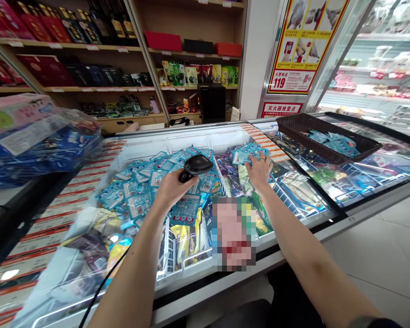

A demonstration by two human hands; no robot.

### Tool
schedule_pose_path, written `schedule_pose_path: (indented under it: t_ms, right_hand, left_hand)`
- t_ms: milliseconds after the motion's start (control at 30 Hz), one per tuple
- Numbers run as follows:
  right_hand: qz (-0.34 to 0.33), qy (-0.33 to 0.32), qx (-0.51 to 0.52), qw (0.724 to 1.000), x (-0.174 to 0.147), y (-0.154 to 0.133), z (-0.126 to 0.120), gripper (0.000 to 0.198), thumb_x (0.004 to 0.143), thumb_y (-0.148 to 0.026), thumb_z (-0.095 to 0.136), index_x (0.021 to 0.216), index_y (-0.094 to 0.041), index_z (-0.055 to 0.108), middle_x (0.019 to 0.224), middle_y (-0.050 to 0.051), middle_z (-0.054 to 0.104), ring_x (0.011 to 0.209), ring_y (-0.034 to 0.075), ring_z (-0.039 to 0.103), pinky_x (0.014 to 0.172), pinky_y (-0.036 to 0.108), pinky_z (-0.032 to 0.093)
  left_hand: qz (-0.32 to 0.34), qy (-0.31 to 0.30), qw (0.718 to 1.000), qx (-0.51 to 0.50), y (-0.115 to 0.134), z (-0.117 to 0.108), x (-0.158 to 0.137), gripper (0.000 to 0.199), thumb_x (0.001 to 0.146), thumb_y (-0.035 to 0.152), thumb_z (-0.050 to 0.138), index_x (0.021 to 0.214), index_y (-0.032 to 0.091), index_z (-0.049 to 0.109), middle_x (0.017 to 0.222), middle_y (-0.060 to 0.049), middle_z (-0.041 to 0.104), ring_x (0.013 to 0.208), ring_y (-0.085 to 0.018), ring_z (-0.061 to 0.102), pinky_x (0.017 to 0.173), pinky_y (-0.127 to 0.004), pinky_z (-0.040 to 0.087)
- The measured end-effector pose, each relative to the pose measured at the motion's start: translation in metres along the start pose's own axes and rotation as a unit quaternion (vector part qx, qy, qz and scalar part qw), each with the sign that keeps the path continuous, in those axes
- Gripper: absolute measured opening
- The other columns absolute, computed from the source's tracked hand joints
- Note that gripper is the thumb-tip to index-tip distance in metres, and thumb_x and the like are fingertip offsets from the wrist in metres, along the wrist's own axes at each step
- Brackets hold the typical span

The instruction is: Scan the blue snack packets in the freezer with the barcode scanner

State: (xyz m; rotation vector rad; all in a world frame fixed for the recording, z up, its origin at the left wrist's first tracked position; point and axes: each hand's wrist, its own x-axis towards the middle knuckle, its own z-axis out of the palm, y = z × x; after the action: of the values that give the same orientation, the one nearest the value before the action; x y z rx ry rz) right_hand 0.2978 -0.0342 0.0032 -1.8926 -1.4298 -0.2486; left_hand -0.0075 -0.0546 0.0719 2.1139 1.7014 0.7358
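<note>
My left hand [173,186] is wrapped round the handle of a black barcode scanner [198,164], its head pointing right over the freezer. Under and around it spreads a heap of small blue packets [140,205] with printed labels. My right hand [259,171] reaches over a smaller pile of the same blue packets [248,152] to the right. Its fingers are apart and lie on the pile; whether they pinch a packet is not visible. Beneath the packets, frozen goods in yellow wrappers [181,237] and purple bags [227,171] fill white wire baskets.
A dark brown basket [290,125] holding more blue packets stands on the freezer at right. Plastic-wrapped boxes [37,136] sit at left. The scanner's cable [102,284] runs past my left forearm. A pixelated patch hides part of the freezer front. Shelves [194,54] line the back.
</note>
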Motion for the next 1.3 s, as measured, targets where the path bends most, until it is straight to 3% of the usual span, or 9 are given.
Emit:
schedule_pose_path:
  t_ms: [100, 233, 400, 500, 667, 867, 1033, 1133, 1300]
  right_hand:
    - [-0.035, -0.008, -0.023, 0.999, -0.003, -0.005, -0.001, 0.032, 0.092, -0.032, 0.053, 0.118, -0.019, 0.067, 0.15, 0.016, 0.041, 0.134, 0.04, 0.031, 0.103, 0.059, 0.026]
    - [-0.099, -0.041, -0.013, 0.994, -0.005, -0.009, 0.0, 0.028, 0.095, -0.028, 0.049, 0.113, -0.021, 0.069, 0.143, 0.013, 0.051, 0.135, 0.035, 0.034, 0.11, 0.061, 0.016]
    - [-0.097, -0.038, -0.012, 0.994, -0.006, -0.011, -0.001, 0.027, 0.095, -0.03, 0.049, 0.108, -0.019, 0.071, 0.14, 0.015, 0.054, 0.135, 0.035, 0.035, 0.112, 0.065, 0.005]
    - [-0.122, -0.064, 0.027, 0.99, -0.008, -0.02, 0.001, 0.031, 0.097, -0.033, 0.047, 0.113, -0.019, 0.07, 0.138, 0.013, 0.057, 0.133, 0.033, 0.04, 0.114, 0.06, 0.014]
    - [-0.157, -0.182, 0.097, 0.966, -0.022, -0.053, 0.011, 0.042, 0.098, -0.048, 0.045, 0.12, -0.021, 0.068, 0.13, 0.01, 0.063, 0.124, 0.03, 0.05, 0.105, 0.047, 0.035]
    - [-0.178, -0.228, 0.074, 0.954, -0.035, -0.074, 0.02, 0.059, 0.085, -0.068, 0.054, 0.124, -0.026, 0.066, 0.136, 0.013, 0.058, 0.137, 0.034, 0.037, 0.111, 0.056, 0.021]
    - [-0.123, -0.228, 0.144, 0.955, -0.026, -0.066, 0.026, 0.047, 0.072, -0.056, 0.075, 0.105, -0.023, 0.068, 0.125, 0.009, 0.064, 0.127, 0.032, 0.048, 0.109, 0.053, 0.028]
    - [-0.058, -0.221, 0.232, 0.945, -0.019, -0.059, 0.024, 0.041, 0.07, -0.049, 0.077, 0.096, -0.021, 0.065, 0.11, 0.008, 0.068, 0.109, 0.029, 0.06, 0.098, 0.047, 0.042]
    - [0.122, -0.196, 0.474, 0.85, -0.01, -0.045, 0.019, 0.038, 0.072, -0.048, 0.072, 0.093, -0.023, 0.052, 0.073, -0.001, 0.063, 0.066, 0.021, 0.067, 0.064, 0.036, 0.054]
  left_hand:
    - [0.004, 0.015, 1.0, -0.005, -0.002, 0.0, 0.001, 0.053, 0.076, 0.066, 0.056, 0.092, 0.017, 0.069, 0.062, -0.004, 0.063, 0.062, -0.021, 0.057, 0.052, -0.026, 0.031]
    - [0.003, 0.025, 1.0, -0.008, -0.004, 0.0, 0.002, 0.052, 0.076, 0.065, 0.056, 0.09, 0.017, 0.069, 0.063, -0.004, 0.064, 0.064, -0.021, 0.058, 0.053, -0.026, 0.031]
    - [-0.005, 0.036, 0.999, -0.005, -0.005, -0.002, 0.001, 0.051, 0.075, 0.066, 0.056, 0.087, 0.018, 0.068, 0.062, -0.004, 0.064, 0.064, -0.021, 0.058, 0.054, -0.026, 0.032]
    - [-0.005, 0.056, 0.998, -0.019, -0.007, -0.003, 0.002, 0.05, 0.076, 0.066, 0.056, 0.086, 0.018, 0.067, 0.063, -0.004, 0.064, 0.064, -0.021, 0.058, 0.053, -0.026, 0.032]
    - [-0.013, 0.084, 0.996, -0.037, -0.012, -0.005, 0.002, 0.049, 0.077, 0.065, 0.056, 0.087, 0.018, 0.067, 0.066, -0.004, 0.065, 0.063, -0.02, 0.057, 0.054, -0.026, 0.032]
    - [-0.02, 0.09, 0.995, -0.033, -0.014, -0.004, 0.004, 0.051, 0.076, 0.064, 0.057, 0.092, 0.017, 0.069, 0.065, -0.005, 0.066, 0.061, -0.02, 0.056, 0.053, -0.026, 0.032]
    - [-0.013, 0.089, 0.996, -0.025, -0.013, -0.002, 0.005, 0.05, 0.076, 0.063, 0.057, 0.092, 0.017, 0.07, 0.065, -0.005, 0.065, 0.061, -0.02, 0.057, 0.053, -0.027, 0.032]
    - [-0.009, 0.089, 0.996, -0.024, -0.013, -0.002, 0.004, 0.049, 0.077, 0.063, 0.057, 0.089, 0.017, 0.069, 0.066, -0.005, 0.066, 0.061, -0.02, 0.057, 0.053, -0.027, 0.032]
    - [-0.006, 0.077, 0.997, -0.024, -0.012, -0.001, 0.004, 0.048, 0.075, 0.064, 0.059, 0.084, 0.017, 0.068, 0.066, -0.005, 0.065, 0.061, -0.02, 0.057, 0.052, -0.027, 0.031]
